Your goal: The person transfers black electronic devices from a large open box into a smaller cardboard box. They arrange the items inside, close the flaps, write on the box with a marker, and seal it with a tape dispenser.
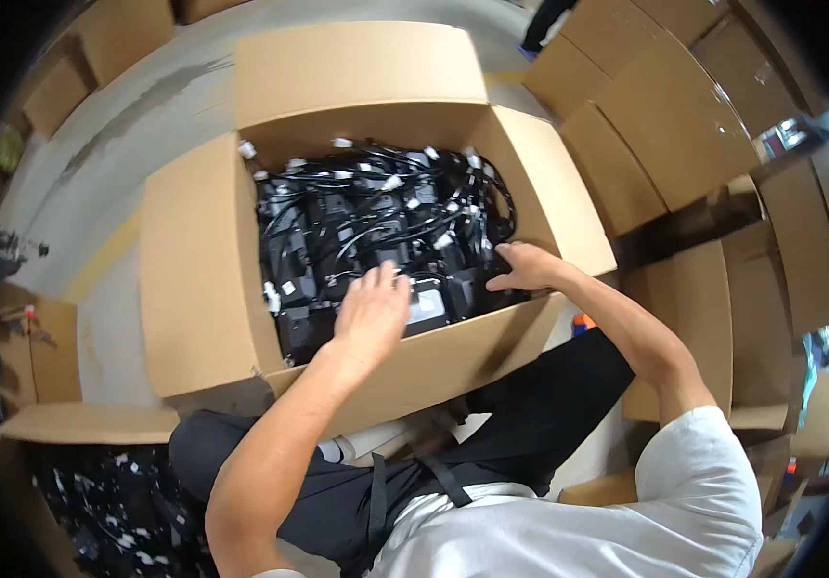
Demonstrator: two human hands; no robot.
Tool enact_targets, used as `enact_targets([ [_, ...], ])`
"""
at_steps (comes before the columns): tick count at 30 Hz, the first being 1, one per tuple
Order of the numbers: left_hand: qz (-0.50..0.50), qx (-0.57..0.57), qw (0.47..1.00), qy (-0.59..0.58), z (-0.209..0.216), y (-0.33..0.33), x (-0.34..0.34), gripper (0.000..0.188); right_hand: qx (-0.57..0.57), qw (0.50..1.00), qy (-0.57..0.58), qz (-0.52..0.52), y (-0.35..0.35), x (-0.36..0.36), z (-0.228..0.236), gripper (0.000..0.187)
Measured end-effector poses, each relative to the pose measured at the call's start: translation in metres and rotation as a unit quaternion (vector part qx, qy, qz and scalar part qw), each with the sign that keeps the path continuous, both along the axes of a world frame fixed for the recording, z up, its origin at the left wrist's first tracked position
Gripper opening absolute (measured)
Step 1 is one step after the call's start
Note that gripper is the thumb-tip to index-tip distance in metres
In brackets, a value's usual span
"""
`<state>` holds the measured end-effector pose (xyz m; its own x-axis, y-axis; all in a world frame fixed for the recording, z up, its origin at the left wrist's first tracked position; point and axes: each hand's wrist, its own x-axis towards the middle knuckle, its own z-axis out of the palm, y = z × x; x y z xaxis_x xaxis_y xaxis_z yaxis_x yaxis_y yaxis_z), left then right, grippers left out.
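In front of me stands a large open cardboard box point(362, 77) with its flaps folded out. Black plastic units point(337, 207) with black cables and white connectors fill it in a tangled layer. My left hand point(374, 306) is over the near middle of the box, palm down, fingers stretched forward among the units. Beside it lies a unit with a pale label point(426, 304). At the right inner side, my right hand point(530, 267) is against the black parts, thumb and fingers apart. Nothing shows as lifted in either hand; what the fingertips touch is partly hidden.
A second carton point(87, 424) with similar black parts and white connectors sits at my lower left. Stacked cardboard boxes point(665, 116) line the right side. Another person's leg point(544, 24) shows at the top. A small orange-and-blue object point(582, 324) lies by my knee.
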<state>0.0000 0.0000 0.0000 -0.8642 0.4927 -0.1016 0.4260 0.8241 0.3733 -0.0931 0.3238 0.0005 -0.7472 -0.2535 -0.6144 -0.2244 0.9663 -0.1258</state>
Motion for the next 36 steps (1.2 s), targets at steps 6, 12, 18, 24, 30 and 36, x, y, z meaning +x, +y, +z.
enact_targets([
  [6, -0.042, 0.058, 0.979, 0.190, 0.036, -0.013, 0.030, 0.055, -0.060, 0.972, 0.083, 0.211, -0.038, 0.018, -0.039, 0.073],
  [12, 0.063, 0.219, 0.944, 0.237, 0.137, -0.081, 0.114, 0.049, 0.113, 0.963, 0.081, 0.230, -0.127, -0.009, 0.013, 0.045],
  [18, 0.356, 0.305, 0.827, 0.310, 0.131, -0.185, 0.214, 0.017, -0.229, 0.911, 0.274, 0.204, -0.266, -0.120, -0.016, 0.050],
  [24, 0.562, 0.158, 0.794, 0.167, 0.052, -0.296, 0.300, 0.026, -0.126, 0.928, 0.221, 0.273, -0.349, -0.157, -0.099, 0.068],
  [30, 0.635, -0.204, 0.742, 0.076, -0.076, -0.505, 0.412, 0.074, -0.059, 0.929, 0.171, 0.324, -0.343, -0.111, -0.045, 0.058],
  [36, 0.601, -0.039, 0.794, -0.085, -0.063, -0.490, 0.384, 0.051, -0.251, 0.920, 0.144, 0.265, -0.302, -0.048, 0.057, 0.040],
])
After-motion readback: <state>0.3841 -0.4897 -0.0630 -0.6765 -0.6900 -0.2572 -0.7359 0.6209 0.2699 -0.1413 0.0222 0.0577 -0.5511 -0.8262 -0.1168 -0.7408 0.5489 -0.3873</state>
